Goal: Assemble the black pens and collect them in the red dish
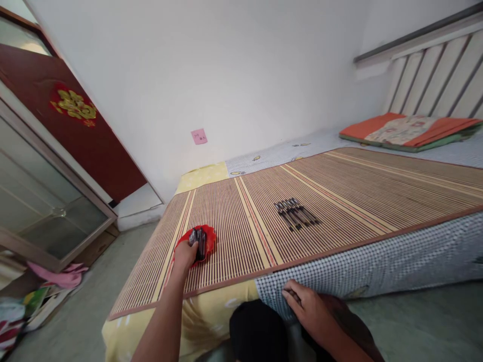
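My left hand [186, 255] is at a red plastic tray [213, 242] with a wavy rim, its thumb and fingers closed around dark pens [200, 241] lying there. How many of them it grips is hidden. Over the front edge of the bed, my right hand [302, 301] is curled with thumb and fingers nearly together; whether anything small is inside cannot be made out. Several black pens with clear parts [296, 213] lie side by side in a slanted row on the striped bamboo mat [241, 236], right of the tray.
The mat covers a bed with a checked sheet [362, 251] and a yellow sheet part [215, 306]. A folded orange and green quilt [411, 131] lies at the far right, by the white headboard [441, 75]. A dark round object [258, 332] is close below me.
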{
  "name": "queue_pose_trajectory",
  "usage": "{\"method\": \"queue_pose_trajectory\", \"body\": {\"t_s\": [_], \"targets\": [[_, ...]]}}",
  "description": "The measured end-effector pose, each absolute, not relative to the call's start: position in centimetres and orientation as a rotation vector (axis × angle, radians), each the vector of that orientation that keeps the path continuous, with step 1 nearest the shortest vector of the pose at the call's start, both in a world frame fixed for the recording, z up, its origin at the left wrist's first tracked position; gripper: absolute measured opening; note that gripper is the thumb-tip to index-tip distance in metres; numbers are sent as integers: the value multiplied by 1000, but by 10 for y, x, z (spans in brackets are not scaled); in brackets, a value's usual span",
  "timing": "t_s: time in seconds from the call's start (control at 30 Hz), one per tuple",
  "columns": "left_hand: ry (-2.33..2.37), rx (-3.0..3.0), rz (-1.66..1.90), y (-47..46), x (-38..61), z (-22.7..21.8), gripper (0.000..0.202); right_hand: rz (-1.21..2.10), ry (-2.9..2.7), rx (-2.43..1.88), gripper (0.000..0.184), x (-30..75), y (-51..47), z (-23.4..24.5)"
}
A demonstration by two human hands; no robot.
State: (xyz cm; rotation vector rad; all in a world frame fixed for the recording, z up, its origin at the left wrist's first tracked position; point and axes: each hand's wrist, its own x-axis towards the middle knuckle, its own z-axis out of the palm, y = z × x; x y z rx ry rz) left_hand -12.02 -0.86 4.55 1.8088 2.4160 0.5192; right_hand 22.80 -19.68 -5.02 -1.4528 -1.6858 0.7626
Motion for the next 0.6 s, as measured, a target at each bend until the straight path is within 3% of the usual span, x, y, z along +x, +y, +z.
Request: {"method": "queue_pose_trajectory", "body": {"t_s": [0.6], "targets": [[2389, 1776, 804, -30, -120, 56, 26, 774, -1700, -1465, 22, 230, -197, -52]]}}
